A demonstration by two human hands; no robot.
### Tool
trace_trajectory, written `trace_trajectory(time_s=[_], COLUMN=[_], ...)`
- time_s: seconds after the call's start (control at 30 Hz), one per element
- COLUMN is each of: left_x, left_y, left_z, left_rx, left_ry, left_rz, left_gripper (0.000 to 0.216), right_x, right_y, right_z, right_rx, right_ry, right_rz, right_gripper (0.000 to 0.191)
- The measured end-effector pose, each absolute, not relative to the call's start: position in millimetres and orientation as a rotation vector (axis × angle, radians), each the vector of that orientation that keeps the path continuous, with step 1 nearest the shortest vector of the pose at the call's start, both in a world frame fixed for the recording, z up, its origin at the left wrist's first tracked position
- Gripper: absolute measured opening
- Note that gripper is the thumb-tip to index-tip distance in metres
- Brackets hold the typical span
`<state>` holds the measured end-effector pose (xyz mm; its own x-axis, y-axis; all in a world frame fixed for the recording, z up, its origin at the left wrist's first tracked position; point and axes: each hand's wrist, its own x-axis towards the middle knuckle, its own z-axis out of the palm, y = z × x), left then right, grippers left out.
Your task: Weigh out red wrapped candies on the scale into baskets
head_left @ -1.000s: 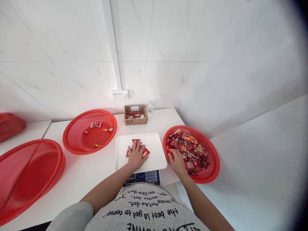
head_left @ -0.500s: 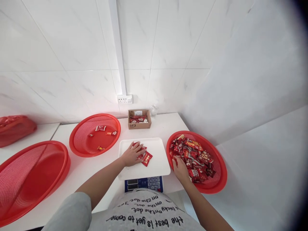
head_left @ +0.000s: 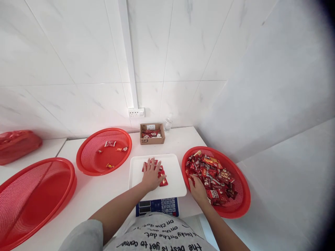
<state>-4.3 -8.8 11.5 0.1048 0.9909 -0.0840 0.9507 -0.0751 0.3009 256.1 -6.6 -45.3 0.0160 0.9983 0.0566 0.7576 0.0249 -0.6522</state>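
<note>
My left hand (head_left: 151, 177) lies open with spread fingers over several red candy packets (head_left: 163, 181) on the white tray (head_left: 172, 167) of a scale. Its palm and fingers cover part of the packets. Below the tray shows the scale's blue keypad panel (head_left: 157, 207). On the right, my right hand (head_left: 198, 190) reaches over the near left rim of a red mesh basket (head_left: 242, 205) heaped with mixed wrapped candies (head_left: 209, 174). The fingers are curled in at the edge of the heap; what they grip, if anything, is hidden.
A second red basket (head_left: 101, 166) holds a few wrapped candies. Another red basket (head_left: 65, 188) stands at the left front, with a red plastic bag (head_left: 19, 146) behind it. Near the wall are a small cardboard box (head_left: 152, 140) of red packets and a clear container (head_left: 168, 123).
My left hand has turned and spread its fingers further over the packets, which have shifted slightly on the tray. My right hand stays at the basket. The whole view has tipped up slightly.
</note>
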Motion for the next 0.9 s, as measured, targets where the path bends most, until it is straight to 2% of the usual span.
trace_trajectory(time_s=[0.1,0.2,0.47,0.57,0.9], left_x=[-25,-33,16,12,-63], left_y=[5,10,-4,0,-7], left_z=[17,14,4,10,19], left_rx=[2.365,2.382,1.743,1.649,2.117], left_ry=[1.573,1.471,2.064,2.058,1.505], left_rz=[0.091,0.036,0.215,0.225,0.029], left_gripper=[0.075,0.072,0.064,0.069,0.097], right_x=[256,256,256,256,255], right_y=[-7,-7,-7,-8,-7], right_z=[-44,-43,-43,-43,-45], right_rx=[-1.796,-1.806,-1.787,-1.786,-1.795], right_ry=[-1.797,-1.796,-1.763,-1.743,-1.723], right_rz=[0.620,0.624,0.625,0.621,0.637], right_gripper=[0.044,0.046,0.042,0.042,0.043])
